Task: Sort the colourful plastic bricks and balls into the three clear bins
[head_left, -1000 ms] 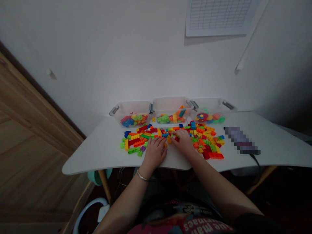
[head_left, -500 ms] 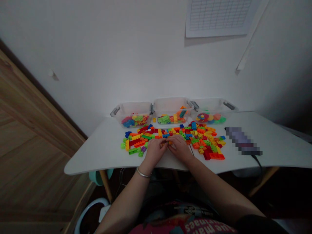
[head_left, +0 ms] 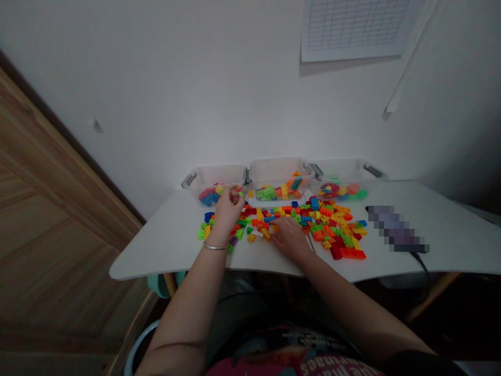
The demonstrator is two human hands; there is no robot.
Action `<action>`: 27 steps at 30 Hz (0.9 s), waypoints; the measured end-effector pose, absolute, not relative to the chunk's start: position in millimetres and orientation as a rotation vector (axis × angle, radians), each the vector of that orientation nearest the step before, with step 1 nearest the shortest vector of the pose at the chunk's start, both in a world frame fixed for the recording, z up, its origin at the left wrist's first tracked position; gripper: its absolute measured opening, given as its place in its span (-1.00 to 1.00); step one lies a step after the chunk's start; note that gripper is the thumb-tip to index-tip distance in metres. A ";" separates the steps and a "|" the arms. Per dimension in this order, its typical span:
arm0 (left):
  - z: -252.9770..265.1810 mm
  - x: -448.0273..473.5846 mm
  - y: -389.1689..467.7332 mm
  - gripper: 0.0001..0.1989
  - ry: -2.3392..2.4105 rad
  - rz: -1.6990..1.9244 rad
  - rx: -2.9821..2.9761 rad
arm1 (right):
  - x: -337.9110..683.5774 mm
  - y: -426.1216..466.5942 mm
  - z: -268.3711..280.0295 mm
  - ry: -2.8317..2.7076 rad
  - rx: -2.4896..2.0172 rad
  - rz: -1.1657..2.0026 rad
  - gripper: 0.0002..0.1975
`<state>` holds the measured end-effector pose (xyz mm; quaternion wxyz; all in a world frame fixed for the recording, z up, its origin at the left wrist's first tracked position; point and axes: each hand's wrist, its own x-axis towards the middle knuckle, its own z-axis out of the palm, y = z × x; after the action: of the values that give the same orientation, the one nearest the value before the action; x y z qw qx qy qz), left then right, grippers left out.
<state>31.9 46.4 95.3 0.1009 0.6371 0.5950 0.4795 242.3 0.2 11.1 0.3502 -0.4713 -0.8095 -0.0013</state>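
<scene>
Many colourful toy building bricks [head_left: 335, 224] lie spread over the white table [head_left: 154, 243]. My left hand [head_left: 228, 210] is raised over the left part of the pile, in front of the left clear bin [head_left: 227, 169]. Its fingers are curled together, with a light green spot at the tips; what they hold is too small to make out. Lower down, in the middle of the pile, my right hand [head_left: 290, 237] has its fingers closed on an orange brick [head_left: 275, 228]. Several yellow bricks and a white brick [head_left: 257, 234] lie just left of it.
A middle clear bin [head_left: 279, 167] holds green, yellow and orange bricks. The right clear bin [head_left: 342, 169] contains round coloured pieces. A blurred-out flat device [head_left: 395, 228] with a cable lies on the right of the table. Behind the bins rises a white wall [head_left: 176, 94].
My left hand has parted from my right and moved up and left toward the left bin. My right hand stays near the middle. Bricks between the hands have come into view.
</scene>
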 end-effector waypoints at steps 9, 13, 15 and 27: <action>121.6 -16.8 107.0 -0.65 2.116 1.445 1.805 | 241.3 -0.9 12.5 -2.139 -1.193 -0.054 -0.77; 115.3 -20.5 114.7 -0.65 2.328 1.191 1.818 | 242.0 -0.4 12.5 -2.139 -1.181 -0.043 -0.76; 113.3 -19.7 114.8 -0.66 2.399 1.113 1.854 | 242.1 -0.3 12.8 -2.143 -1.180 -0.034 -0.76; 115.3 5.5 89.0 -0.53 2.331 1.039 2.039 | 242.5 0.4 13.8 -2.113 -1.265 -0.016 -0.78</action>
<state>5.5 89.0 115.3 -0.0624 0.6231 0.7121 0.3174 242.5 0.4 13.8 0.3329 -0.4844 -0.8091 -0.0062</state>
